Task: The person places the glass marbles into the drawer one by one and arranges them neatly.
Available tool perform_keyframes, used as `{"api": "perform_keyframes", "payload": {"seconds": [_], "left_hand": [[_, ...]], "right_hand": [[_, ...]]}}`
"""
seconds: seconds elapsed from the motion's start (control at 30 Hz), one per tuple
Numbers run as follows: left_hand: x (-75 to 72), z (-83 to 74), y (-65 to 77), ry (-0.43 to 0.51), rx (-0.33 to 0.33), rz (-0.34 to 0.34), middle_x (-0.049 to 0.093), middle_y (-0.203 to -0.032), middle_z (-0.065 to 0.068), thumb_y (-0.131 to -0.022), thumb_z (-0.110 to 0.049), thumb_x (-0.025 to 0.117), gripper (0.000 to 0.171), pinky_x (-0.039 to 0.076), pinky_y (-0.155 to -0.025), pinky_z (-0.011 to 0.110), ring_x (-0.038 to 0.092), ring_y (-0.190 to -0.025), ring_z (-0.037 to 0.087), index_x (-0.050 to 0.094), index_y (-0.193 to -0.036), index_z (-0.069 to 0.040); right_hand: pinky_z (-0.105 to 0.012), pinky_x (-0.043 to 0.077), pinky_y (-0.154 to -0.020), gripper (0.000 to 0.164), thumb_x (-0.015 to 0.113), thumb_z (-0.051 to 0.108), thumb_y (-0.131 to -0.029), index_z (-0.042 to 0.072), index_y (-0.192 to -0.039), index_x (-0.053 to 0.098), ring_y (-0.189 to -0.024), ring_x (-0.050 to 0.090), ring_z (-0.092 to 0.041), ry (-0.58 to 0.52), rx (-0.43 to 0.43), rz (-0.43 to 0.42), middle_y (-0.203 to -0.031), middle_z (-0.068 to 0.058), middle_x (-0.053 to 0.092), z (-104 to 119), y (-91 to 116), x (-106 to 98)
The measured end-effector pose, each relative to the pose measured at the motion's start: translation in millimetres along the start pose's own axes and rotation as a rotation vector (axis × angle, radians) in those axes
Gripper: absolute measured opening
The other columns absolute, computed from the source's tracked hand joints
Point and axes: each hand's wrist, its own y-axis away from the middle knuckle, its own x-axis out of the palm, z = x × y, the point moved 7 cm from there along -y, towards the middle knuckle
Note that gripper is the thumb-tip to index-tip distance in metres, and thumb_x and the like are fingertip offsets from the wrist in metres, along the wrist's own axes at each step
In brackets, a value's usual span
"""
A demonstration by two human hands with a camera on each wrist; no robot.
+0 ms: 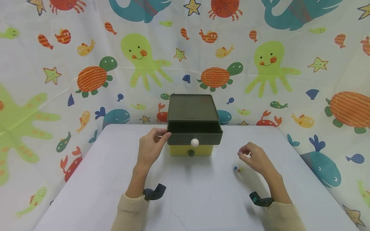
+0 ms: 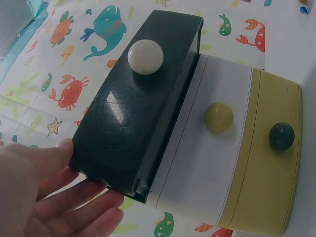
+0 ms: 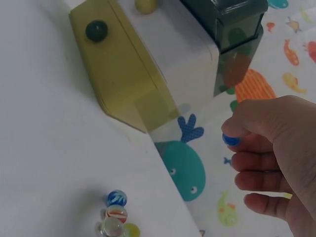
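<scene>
A small drawer cabinet [image 2: 212, 138] has its dark green top drawer [image 1: 179, 139] pulled out, with a white knob [image 1: 195, 142] on the front. My left hand [image 1: 152, 144] grips the drawer's left corner, thumb on the front and fingers at the side and underneath. Right of the cabinet, above the table, my right hand [image 1: 254, 157] pinches a blue marble [image 3: 230, 139] between thumb and forefinger. Below that hand, several marbles lie clustered on the table, among them a blue one [image 3: 117, 198], a red-and-white one [image 3: 117, 214] and a yellow one [image 3: 131, 230].
Under the dark drawer are a white drawer with a yellow knob [image 2: 218, 117] and a yellow drawer with a dark green knob [image 2: 281, 136]. The cabinet stands near the back of the white table [image 1: 188, 192], before a sea-animal print curtain [image 1: 185, 54].
</scene>
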Motion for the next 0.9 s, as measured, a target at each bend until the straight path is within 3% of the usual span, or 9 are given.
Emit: {"api": "perform_keyframes", "payload": {"seconds": [0.9], "left_hand": [[-1.2,-0.9,0.2,0.004,0.005,0.009,0.076,-0.112,0.009,-0.095,-0.033,0.070,0.033,0.062,-0.082,0.041,0.073,-0.093,0.025,0.068,-0.118,-0.009]], "right_hand": [[-0.038,0.059,-0.081,0.016,0.071,0.020,-0.090,0.007,-0.100,0.071,-0.089,0.063,-0.021,0.017,-0.061,-0.066,-0.096,-0.007,0.067,11.0,0.3,-6.1]]}}
